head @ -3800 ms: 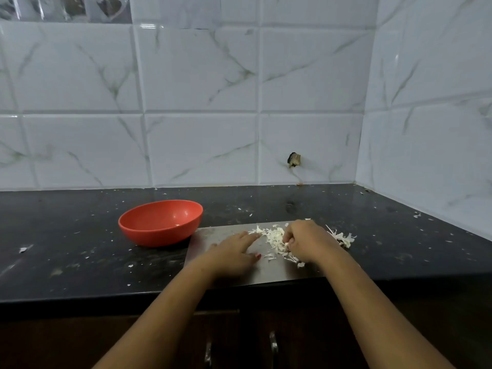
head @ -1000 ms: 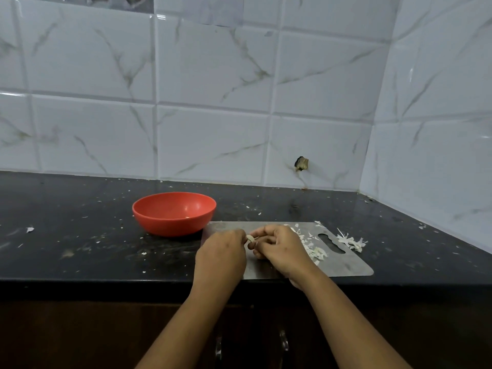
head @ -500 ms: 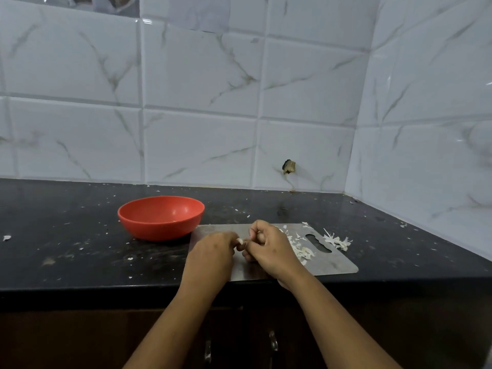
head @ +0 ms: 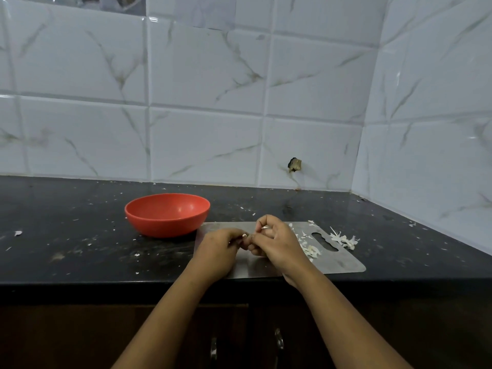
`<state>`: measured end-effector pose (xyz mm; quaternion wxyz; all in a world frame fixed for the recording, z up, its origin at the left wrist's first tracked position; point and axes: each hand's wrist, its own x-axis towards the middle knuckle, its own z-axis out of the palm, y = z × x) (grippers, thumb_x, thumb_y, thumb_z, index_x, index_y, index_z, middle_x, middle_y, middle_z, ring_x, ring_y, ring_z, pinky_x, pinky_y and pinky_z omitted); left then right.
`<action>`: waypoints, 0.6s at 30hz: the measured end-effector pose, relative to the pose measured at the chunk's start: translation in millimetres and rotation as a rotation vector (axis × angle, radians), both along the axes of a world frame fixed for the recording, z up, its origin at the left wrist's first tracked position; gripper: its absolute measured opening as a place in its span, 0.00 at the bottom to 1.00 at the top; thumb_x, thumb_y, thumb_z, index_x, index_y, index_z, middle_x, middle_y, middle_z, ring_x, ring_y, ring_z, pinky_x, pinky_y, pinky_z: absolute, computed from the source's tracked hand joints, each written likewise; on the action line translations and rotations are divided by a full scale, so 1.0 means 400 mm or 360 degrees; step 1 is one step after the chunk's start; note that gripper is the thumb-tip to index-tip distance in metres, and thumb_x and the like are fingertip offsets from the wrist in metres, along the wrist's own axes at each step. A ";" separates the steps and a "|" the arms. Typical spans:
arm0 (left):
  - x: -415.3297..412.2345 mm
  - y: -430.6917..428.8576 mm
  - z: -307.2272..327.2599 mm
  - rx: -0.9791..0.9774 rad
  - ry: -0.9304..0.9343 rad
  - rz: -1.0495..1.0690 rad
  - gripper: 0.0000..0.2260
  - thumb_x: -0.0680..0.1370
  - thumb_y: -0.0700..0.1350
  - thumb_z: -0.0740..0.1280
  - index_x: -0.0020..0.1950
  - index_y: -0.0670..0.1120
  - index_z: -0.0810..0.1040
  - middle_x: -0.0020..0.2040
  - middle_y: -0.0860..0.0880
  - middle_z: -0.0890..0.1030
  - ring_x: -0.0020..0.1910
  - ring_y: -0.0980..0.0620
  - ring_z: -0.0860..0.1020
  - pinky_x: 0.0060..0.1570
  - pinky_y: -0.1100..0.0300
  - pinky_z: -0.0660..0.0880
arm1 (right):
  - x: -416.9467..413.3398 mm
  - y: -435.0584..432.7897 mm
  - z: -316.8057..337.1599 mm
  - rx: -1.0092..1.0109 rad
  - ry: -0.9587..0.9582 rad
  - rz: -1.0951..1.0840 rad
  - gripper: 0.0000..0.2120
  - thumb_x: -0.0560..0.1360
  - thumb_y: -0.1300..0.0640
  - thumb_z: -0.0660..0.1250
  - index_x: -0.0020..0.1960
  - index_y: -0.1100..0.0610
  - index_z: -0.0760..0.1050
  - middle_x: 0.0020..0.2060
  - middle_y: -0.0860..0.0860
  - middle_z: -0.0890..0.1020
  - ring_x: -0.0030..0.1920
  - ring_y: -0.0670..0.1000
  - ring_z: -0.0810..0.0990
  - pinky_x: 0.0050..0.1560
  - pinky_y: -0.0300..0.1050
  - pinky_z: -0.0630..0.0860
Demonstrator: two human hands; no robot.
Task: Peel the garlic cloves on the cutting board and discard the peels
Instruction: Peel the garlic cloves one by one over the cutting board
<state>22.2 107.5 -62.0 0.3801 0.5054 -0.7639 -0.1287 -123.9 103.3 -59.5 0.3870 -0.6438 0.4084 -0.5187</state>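
- Meeting just below the centre of the frame, the left hand (head: pixel 218 251) and the right hand (head: pixel 277 243) come together fingertip to fingertip above the cutting board (head: pixel 343 262).
- Both hands have their fingers curled and pinch a small pale piece between them, probably a garlic clove (head: pixel 244 236); most of it is hidden by the fingers, so its skin cannot be judged.
- The right hand also shows a pale sliver near its upper fingers, too small to make out.
- The cutting board is a flat grey sheet with a handle slot at its right end, lying at the front edge of the dark surface (head: pixel 66 235), centre right in the frame.
- Loose white peels (head: pixel 310 249) lie on the board just right of the right hand, and a smaller clump (head: pixel 343 238) sits on the surface beside the board's far right corner.
- A red bowl (head: pixel 167 214) stands on the surface left of centre, close to the board's left end.
- Small white flecks dot the surface around bowl and board.
- Behind, the white marbled tile wall (head: pixel 202 75) has a small dark hole (head: pixel 294 164) right of centre.
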 end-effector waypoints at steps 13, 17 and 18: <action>-0.003 -0.010 -0.002 0.0014 0.0225 0.0167 0.05 0.77 0.43 0.68 0.45 0.49 0.84 0.40 0.56 0.82 0.37 0.64 0.76 0.36 0.75 0.67 | -0.007 -0.015 -0.011 -0.0014 0.0133 -0.0199 0.08 0.76 0.61 0.69 0.39 0.55 0.82 0.31 0.51 0.81 0.32 0.45 0.73 0.35 0.38 0.71; -0.006 -0.008 -0.006 -0.0044 0.0196 0.0231 0.05 0.76 0.43 0.69 0.44 0.49 0.84 0.40 0.54 0.82 0.41 0.58 0.78 0.43 0.66 0.73 | -0.005 -0.013 -0.010 -0.0023 0.0191 -0.0227 0.08 0.76 0.62 0.68 0.38 0.56 0.82 0.34 0.53 0.82 0.33 0.45 0.75 0.36 0.38 0.72; -0.006 -0.006 -0.006 -0.0049 0.0186 0.0247 0.05 0.76 0.43 0.69 0.43 0.49 0.84 0.41 0.53 0.83 0.41 0.57 0.78 0.45 0.63 0.74 | -0.005 -0.014 -0.010 -0.0038 0.0217 -0.0236 0.09 0.76 0.62 0.68 0.38 0.56 0.81 0.33 0.52 0.82 0.33 0.45 0.75 0.36 0.38 0.71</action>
